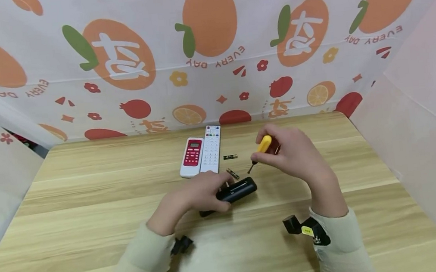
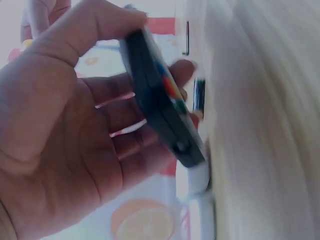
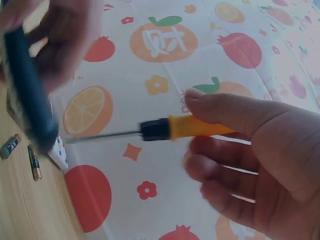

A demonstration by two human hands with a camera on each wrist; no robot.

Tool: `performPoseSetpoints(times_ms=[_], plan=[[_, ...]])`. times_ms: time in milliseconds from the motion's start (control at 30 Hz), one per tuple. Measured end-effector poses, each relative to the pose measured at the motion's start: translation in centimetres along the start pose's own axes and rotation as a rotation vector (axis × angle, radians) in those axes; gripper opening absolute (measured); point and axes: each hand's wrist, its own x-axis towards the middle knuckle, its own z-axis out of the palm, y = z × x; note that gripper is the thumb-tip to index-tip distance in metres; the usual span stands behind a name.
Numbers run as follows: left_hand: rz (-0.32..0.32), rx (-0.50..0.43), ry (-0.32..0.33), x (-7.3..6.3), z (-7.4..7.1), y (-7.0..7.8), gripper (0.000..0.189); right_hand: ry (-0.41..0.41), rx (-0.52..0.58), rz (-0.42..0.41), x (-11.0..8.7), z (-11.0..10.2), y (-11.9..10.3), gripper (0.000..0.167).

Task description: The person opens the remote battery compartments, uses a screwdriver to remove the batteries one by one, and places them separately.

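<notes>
1. Gripping the black remote control (image 1: 242, 188) firmly seems to matter first. The left hand (image 1: 203, 191) is clamped on it, thumb on one edge and fingers opposite, above the worktop (image 1: 102, 193); whether the remote touches the wood, I cannot tell.
2. Coloured buttons (image 2: 169, 87) face downward, so the back appears to be uppermost. Propping the remote on the worktop would probably stop it rocking under pressure.
3. Just beyond the remote's free end is the tip of a yellow-handled screwdriver (image 1: 265, 142), seemingly apart from the casing. The right hand (image 1: 293, 151) is clamped on the handle, between thumb and fingers. Good practice would be to seat the tip squarely and push gently; a slip could scratch the plastic or catch the left fingers.
4. As for containers, the black remote's casing is the nearest to one. Whether its battery bay is open, or holds anything, is too small to tell.
5. Two slim batteries lie loose past it: one near the left fingertips (image 1: 232, 174), another farther back (image 1: 230, 157). Both could roll if nudged.
6. Farther off, a white keypad remote (image 1: 211, 147) and a white-and-red air-conditioner remote (image 1: 192, 153) lie side by side, face up, their battery bays hidden.
</notes>
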Motion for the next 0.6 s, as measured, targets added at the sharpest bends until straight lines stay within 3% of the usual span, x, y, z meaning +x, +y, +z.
performPoseSetpoints(times_ms=[100,267,433,600], plan=[[0.019,-0.023,0.041,-2.3,-1.0,-0.7,0.063,0.091,0.031,0.004,0.1,-0.3,-0.1,0.037],[0.006,0.037,0.155,-5.1,-3.0,-2.6,0.076,0.190,0.103,0.007,0.3,-0.3,-0.2,0.052],[-0.042,0.130,0.256,-6.6,-4.6,-4.7,0.069,0.250,0.171,-0.001,0.2,-0.2,0.0,0.055],[-0.103,0.211,0.301,-7.2,-5.4,-6.4,0.064,0.272,0.193,-0.037,0.0,-0.1,0.4,0.050]])
